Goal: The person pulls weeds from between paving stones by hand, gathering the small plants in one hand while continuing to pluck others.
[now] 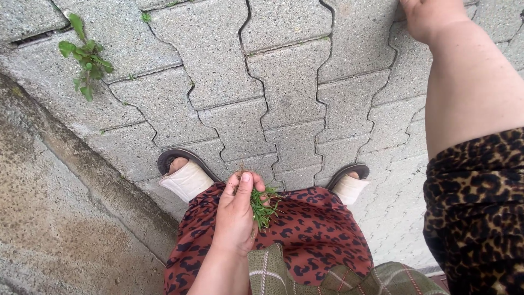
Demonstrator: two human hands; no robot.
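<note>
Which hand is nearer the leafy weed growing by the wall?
Left. The left hand, holding plucked greens, is below and right of the weed; the right hand is far across the paving.

The left hand [238, 210] grips a tuft of pulled weeds [263, 206] above grey paving stones [284, 82].

R hand [428, 16] cut off, top edge

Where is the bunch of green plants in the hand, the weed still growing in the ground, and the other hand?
bunch of green plants [265, 208], head view, on the loose stems.
growing weed [86, 59], head view, on its leaves.
right hand [428, 17], head view, on its back.
</note>
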